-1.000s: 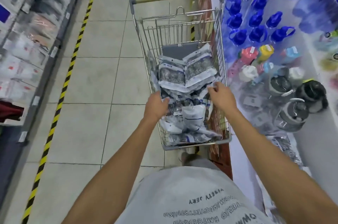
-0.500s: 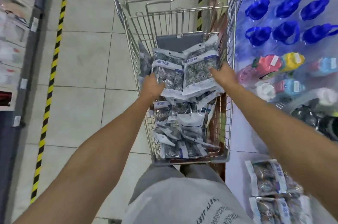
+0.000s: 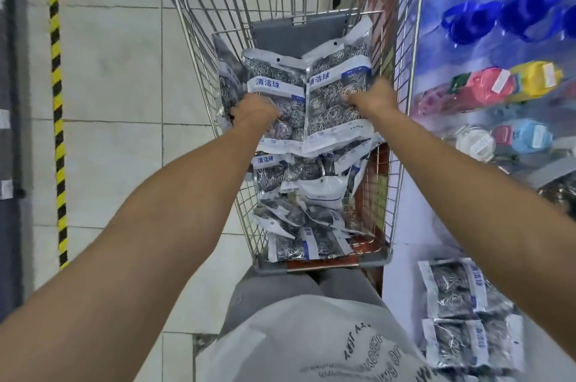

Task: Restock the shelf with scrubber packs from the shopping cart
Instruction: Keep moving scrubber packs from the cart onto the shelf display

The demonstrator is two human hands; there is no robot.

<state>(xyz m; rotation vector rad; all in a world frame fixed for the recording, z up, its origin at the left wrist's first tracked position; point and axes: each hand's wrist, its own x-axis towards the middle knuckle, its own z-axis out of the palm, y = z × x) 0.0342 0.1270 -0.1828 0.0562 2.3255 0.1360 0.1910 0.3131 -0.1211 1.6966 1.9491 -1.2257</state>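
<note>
A wire shopping cart [image 3: 199,48] stands in front of me, filled with several clear packs of steel scrubbers with white and blue labels. My left hand [image 3: 254,113] grips the left top scrubber pack [image 3: 274,82] near its middle. My right hand [image 3: 371,99] grips the right top scrubber pack [image 3: 338,82] beside it. More scrubber packs [image 3: 307,219] lie heaped lower in the cart. Two stocked scrubber packs [image 3: 458,291] lie on the white shelf [image 3: 405,260] at the lower right.
The shelf on the right holds blue-lidded bottles [image 3: 517,13] and coloured bottles [image 3: 495,85]. A tiled aisle floor [image 3: 118,69] lies to the left, with a yellow-black stripe [image 3: 57,101] along another rack.
Both hands moved from the lower heap up to the two top packs and closed on them. The view came closer to the cart and tilted down.
</note>
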